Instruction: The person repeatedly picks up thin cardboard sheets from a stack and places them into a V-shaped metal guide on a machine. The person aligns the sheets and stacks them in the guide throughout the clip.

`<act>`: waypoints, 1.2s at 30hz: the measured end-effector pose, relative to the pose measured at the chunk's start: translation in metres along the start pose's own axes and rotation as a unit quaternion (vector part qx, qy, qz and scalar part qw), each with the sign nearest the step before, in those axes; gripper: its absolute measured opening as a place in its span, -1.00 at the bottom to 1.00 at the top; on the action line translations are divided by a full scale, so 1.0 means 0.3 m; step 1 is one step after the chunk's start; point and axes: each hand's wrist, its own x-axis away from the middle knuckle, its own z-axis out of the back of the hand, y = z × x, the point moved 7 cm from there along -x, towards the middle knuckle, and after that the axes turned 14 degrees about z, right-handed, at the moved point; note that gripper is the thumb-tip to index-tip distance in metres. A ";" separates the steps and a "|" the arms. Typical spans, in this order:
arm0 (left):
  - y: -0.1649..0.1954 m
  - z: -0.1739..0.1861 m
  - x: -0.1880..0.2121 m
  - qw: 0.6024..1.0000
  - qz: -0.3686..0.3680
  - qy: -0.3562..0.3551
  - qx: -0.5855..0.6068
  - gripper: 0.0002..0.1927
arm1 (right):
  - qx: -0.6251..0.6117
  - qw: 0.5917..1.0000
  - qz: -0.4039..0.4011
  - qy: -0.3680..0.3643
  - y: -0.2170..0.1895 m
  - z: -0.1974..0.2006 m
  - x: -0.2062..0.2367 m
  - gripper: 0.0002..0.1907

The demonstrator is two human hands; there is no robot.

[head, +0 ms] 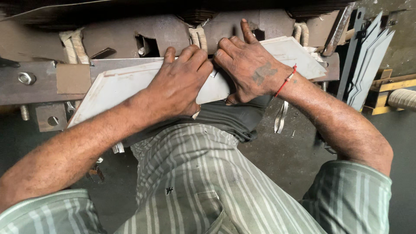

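Head cam, looking straight down at both hands w/ a steel machine frame (pixel 39 82) across the top of the shot.

Main thing is a flat pale sheet-metal piece (pixel 115 86), whitish-grey w/ bent edges, lying tilted across the frame's horizontal bar. It runs from lower left up to the right, and its far end (pixel 292 52) pokes out past the right hand. The middle of it is hidden under the hands.

Left hand (pixel 180 82) lies palm down on the sheet near the middle, fingers curled over its upper edge, so the grip is closed on the sheet, pressing more than pinching. Right hand (pixel 251 69) is just beside it, nearly touching, also flat on the sheet, w/ fingers bent on the top edge and the thumb sticking up toward the machine. Same deal, grip closed on the sheet. Red thread band (pixel 286 81) on the right wrist.

Around it: a bolt w/ hex nut (pixel 26 78) on the left end of the bar, a brownish square plate (pixel 73 78) next to it, and pale rope wraps (pixel 76 45) on the machine body behind. Far right there's a stack of grey pointed metal blanks (pixel 368 65) leaning upright, well apart from the hands, and a yellow-ish frame (pixel 390 84) behind them.

Bottom half of the shot is the person's green striped shirt (pixel 203 182) and sleeves, w/ dark floor (pixel 281 156) below the frame. A thin metal strip (pixel 281 117) hangs under the right wrist.
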 end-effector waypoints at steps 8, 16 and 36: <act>0.010 -0.021 -0.083 1.000 -0.009 -0.027 0.006 -0.19 | -0.099 0.992 -0.006 0.076 0.012 -0.015 0.061 0.10; 0.054 0.009 -0.033 0.996 -0.014 0.034 -0.083 -0.14 | -0.087 0.983 0.019 0.160 -0.004 -0.022 0.149 0.01; -0.228 0.315 0.452 0.994 0.099 -0.024 0.030 -0.77 | -0.011 0.985 0.003 0.173 -0.077 0.207 0.186 -0.54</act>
